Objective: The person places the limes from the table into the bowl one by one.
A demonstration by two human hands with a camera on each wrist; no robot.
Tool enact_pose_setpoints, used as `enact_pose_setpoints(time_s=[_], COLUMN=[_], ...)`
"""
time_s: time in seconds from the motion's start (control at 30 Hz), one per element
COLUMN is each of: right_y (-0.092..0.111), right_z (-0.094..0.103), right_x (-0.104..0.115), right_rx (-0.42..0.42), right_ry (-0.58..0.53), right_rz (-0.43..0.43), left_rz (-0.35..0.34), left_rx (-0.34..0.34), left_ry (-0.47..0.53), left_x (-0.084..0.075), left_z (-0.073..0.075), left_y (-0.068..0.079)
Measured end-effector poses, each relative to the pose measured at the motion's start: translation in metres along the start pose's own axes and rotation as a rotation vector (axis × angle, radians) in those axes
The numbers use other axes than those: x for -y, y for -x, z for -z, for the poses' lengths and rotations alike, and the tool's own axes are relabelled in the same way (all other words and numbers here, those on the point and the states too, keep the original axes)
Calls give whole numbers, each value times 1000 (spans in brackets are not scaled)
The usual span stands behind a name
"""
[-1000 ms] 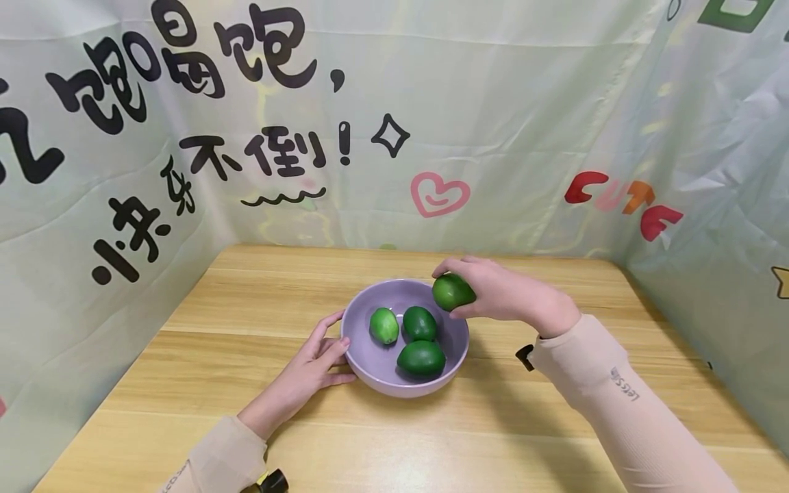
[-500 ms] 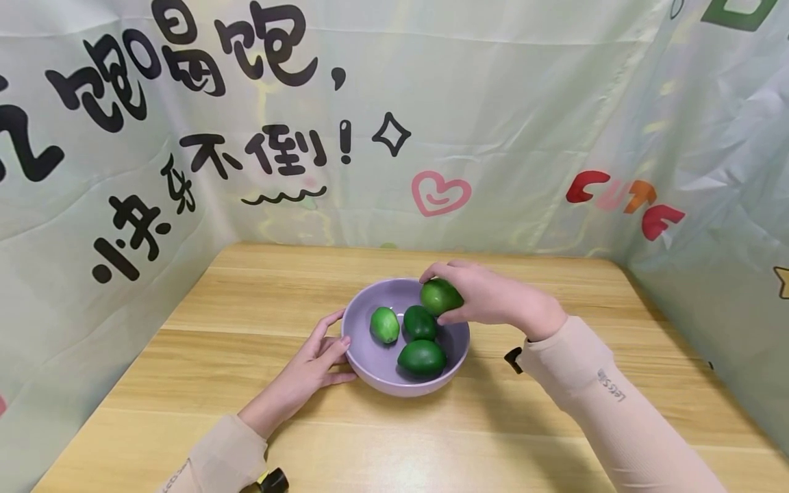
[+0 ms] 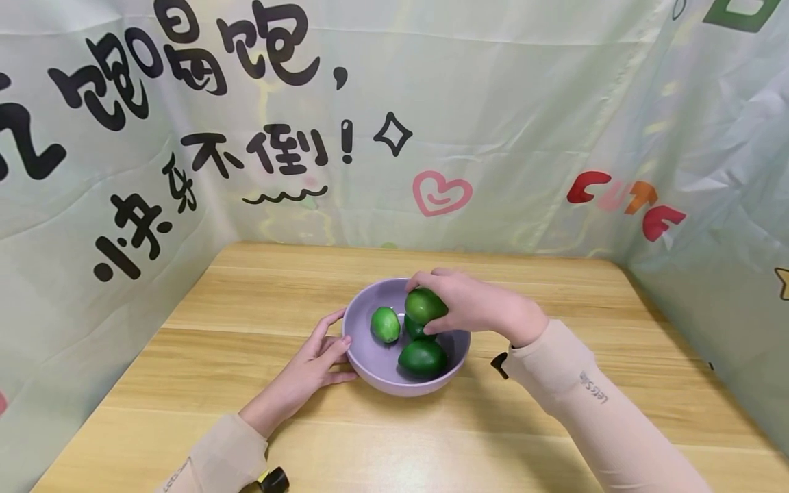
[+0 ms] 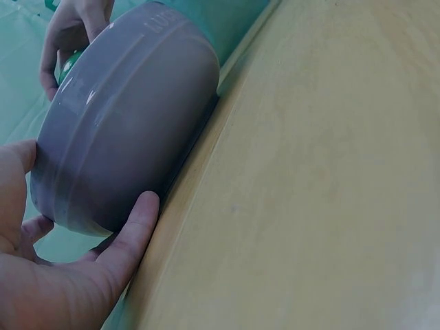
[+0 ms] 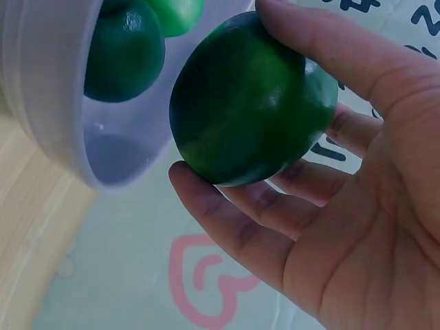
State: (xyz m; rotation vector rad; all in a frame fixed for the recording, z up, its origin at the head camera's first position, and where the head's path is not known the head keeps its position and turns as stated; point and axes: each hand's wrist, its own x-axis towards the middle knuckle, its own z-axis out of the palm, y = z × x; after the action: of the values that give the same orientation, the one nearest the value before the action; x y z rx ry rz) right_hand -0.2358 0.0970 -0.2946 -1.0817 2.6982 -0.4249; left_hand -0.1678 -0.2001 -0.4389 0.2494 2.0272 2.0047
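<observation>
A round purple bowl [image 3: 357, 349] stands on the table, holding a bright green lime [image 3: 385, 324] and two dark green avocado-shaped fruits, the front one [image 3: 422, 358] lying on its side. The rear dark fruit [image 3: 417, 327] is partly hidden by my right hand [image 3: 471, 306]. That hand grips a smooth, rounded green fruit [image 5: 254, 103] between thumb and fingers, above the bowl's right side. My left hand [image 3: 313, 359] holds the bowl's left side, thumb at the rim. In the left wrist view its fingers [image 4: 134, 237] lie along the bowl's outer wall.
The wooden table [image 3: 246, 287] has cloth backdrops behind it and at both sides, with black lettering and a pink heart [image 3: 441, 194]. A black device [image 3: 274, 480] sits by the left cuff and another [image 3: 499, 365] by the right.
My right hand has moved left and slightly down with the green fruit, from the bowl's right rim to over its inside. The left hand and bowl stay put.
</observation>
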Motion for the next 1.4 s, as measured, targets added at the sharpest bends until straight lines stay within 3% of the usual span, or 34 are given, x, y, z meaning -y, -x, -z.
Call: enact_pose_setpoints(time_s=[1.4], right_y=[-27], right_z=[-33], right_x=[33], right_rx=[127], right_ry=[114], right_rz=[58], left_rz=[6], left_rx=[9], left_ry=[12], left_x=[2], left_z=[1], left_y=[-2])
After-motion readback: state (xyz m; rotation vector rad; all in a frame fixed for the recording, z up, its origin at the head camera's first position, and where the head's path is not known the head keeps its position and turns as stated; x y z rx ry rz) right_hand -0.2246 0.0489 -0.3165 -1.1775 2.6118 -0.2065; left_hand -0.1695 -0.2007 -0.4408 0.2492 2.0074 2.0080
